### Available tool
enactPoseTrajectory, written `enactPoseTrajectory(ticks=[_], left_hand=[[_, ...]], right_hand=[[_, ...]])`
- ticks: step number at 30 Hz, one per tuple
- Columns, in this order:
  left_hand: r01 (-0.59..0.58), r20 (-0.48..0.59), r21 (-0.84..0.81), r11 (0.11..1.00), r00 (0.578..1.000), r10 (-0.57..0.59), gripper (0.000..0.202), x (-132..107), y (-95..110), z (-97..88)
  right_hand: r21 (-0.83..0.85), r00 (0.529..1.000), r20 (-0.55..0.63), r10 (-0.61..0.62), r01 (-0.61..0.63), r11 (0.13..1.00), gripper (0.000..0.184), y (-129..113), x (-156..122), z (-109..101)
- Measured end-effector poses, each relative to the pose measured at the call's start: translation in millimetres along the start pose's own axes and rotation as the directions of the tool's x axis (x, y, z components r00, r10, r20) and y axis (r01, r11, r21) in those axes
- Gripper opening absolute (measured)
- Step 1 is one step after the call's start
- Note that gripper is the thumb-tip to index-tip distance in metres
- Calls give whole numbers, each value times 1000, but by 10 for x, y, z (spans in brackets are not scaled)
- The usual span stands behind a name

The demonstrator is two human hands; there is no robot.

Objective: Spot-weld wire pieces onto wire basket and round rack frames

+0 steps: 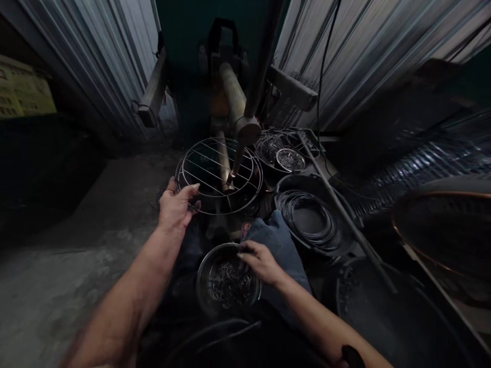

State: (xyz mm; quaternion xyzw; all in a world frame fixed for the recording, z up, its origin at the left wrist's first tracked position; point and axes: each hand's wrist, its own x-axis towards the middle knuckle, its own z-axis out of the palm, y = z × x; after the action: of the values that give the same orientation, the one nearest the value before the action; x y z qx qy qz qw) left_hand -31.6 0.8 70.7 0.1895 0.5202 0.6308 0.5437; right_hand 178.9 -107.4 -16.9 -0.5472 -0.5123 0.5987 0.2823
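Note:
My left hand (175, 207) grips the near left rim of a round wire rack (218, 174), fingers curled over the ring. The rack lies under the tip of a spot-welding electrode arm (245, 135). My right hand (260, 261) reaches into a small steel bowl (207, 286) filled with several short metal wire pieces (230, 282); its fingers are bent over the far rim, and what they pinch is hidden. A blue-jeaned knee (276, 240) sits just behind the right hand.
A dark basin with coiled wire rings (309, 220) stands right of the rack. Behind it a tub holds tangled wire racks (280, 148) and a small bowl. Corrugated metal sheets (364, 51) line both sides. A long rod (345, 214) slants across the right. Bare concrete floor (76, 245) lies left.

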Motion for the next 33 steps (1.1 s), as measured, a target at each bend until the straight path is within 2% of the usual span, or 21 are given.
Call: enactPoseTrajectory(ticks=[3, 6, 10, 14, 17, 19, 21, 23, 25, 28, 33], left_hand=[[-23, -5, 15, 1000, 1000, 23, 51, 13, 27, 19], [-31, 2, 27, 999, 1000, 31, 47, 6, 27, 44], [-27, 14, 42, 999, 1000, 27, 42, -9, 9, 71], [-30, 13, 47, 998, 999, 30, 40, -32, 13, 86], [-24, 2, 48, 999, 1000, 24, 42, -43, 19, 78], [-18, 3, 48, 999, 1000, 17, 45, -40, 16, 62], [-22, 14, 55, 998, 1000, 21, 44, -29, 7, 48], [-33, 30, 64, 997, 999, 31, 40, -14, -2, 44], [-36, 31, 67, 997, 999, 34, 37, -3, -5, 55], [-21, -9, 66, 998, 1000, 21, 35, -2, 9, 82], [-59, 3, 82, 995, 998, 59, 37, -3, 33, 82]], right_hand=[[150, 999, 9, 45, -46, 988, 20, -115, -40, -112], [239, 989, 66, 133, -145, 960, 26, -119, -89, -122], [233, 967, 80, 243, -255, 938, 30, -75, -125, -84], [217, 961, 64, 270, -277, 936, 31, -114, -147, -85], [271, 970, 12, 242, -236, 933, 34, -156, -185, -192], [293, 973, -144, 180, -132, 947, 36, -158, -216, -349], [235, 935, -340, 96, -14, 972, 36, -130, -240, -550], [141, 890, -454, 40, 28, 990, 35, -75, -251, -734], [77, 887, -461, 29, 7, 997, 34, -12, -246, -854], [54, 906, -423, 23, 0, 999, 32, 43, -221, -923], [205, 897, -441, 43, 54, 977, 35, -27, -222, -1006]])
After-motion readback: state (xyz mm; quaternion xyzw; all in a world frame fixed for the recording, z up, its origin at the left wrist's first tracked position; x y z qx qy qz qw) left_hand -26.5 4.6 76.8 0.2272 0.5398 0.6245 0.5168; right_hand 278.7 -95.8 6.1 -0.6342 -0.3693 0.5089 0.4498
